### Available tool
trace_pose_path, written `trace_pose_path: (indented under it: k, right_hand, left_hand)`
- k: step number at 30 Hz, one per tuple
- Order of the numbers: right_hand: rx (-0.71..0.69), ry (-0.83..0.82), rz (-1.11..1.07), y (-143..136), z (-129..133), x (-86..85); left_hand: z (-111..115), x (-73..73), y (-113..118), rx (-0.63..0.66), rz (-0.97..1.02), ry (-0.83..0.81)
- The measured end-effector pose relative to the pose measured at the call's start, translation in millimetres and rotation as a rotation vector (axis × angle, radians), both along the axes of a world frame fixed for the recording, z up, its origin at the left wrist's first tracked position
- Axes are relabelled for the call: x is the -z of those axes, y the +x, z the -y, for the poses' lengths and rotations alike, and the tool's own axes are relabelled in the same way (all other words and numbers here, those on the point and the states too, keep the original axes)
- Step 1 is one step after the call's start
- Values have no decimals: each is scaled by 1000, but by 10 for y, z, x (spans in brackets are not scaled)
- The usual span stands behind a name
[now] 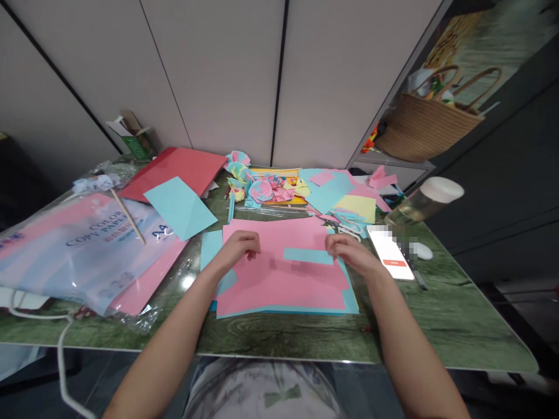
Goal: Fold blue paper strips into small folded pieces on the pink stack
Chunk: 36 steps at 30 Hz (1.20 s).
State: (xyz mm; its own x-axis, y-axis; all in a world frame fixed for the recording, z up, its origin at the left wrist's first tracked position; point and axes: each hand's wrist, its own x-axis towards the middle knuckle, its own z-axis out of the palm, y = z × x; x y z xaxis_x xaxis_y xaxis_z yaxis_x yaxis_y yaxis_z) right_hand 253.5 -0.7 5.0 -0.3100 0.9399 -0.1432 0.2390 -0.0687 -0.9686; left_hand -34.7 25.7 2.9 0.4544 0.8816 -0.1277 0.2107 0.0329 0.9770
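A light blue paper strip (307, 255) lies level over a pink sheet of paper (283, 291). My right hand (351, 251) pinches the strip's right end between thumb and fingers. To the left, my left hand (239, 247) hovers at or just above the pink sheet with its fingers curled closed; what is in them, if anything, is hidden. Blue sheets (211, 247) stick out from under the pink one. White-handled scissors (349, 232) lie just beyond my right hand, partly covered by paper pieces.
Paper flowers (262, 191) and blue, pink and yellow scraps (332, 189) are spread along the back. At left are a copy paper pack (96, 244), a loose blue sheet (180, 208) and a red folder (179, 166). A phone (390, 253) and a tilted-looking bottle (421, 201) are at right.
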Motion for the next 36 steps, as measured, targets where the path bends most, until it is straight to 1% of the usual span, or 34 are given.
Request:
trace_pose_path:
  k: [2,3,4,6,7,9,11,14,18,21,23,26,29,32,36]
  right_hand:
    - [-10,6,-20,23,2,-15]
    - [-30,4,-27,4,9,-25]
    - [-54,-1,-32,-33,19,-35]
    - [-113,-15,-34,-141,47,-54]
    - [-145,-23,-32,-199,61,-59]
    - [-204,-38,-16,-300,84,-61]
    - [-235,-38,-5,-358,96,-51]
    - [-248,-14,-15,-376,97,-32]
    - [-226,-1,-87,-361,96,-32]
    - [-215,-11,-123,-370,108,-44]
    - [-191,9,-110,-393,117,-44]
    - [-144,86,-37,-460,126,-8]
    - [-133,153,32,-555,122,65]
    - [-104,191,38,-639,112,133]
    - [-97,220,72,-689,112,168]
  left_hand:
    - [0,-27,-4,-79,15,63]
    - [15,-37,21,-101,28,84]
    - [39,-42,60,-94,42,88]
    - [103,-33,160,-11,48,43]
    - [136,-17,209,54,25,10]
    - [188,30,284,138,-12,22]
    - [212,84,315,174,-56,39]
    - [203,140,298,178,-76,46]
    - [171,158,264,152,-53,47]
    - [163,156,271,108,-44,73]
    - [170,151,286,78,-46,109]
    - [197,136,314,52,-67,171]
    - [233,125,345,50,-110,234]
    - [263,130,372,58,-144,287]
    - [283,165,399,95,-168,291]
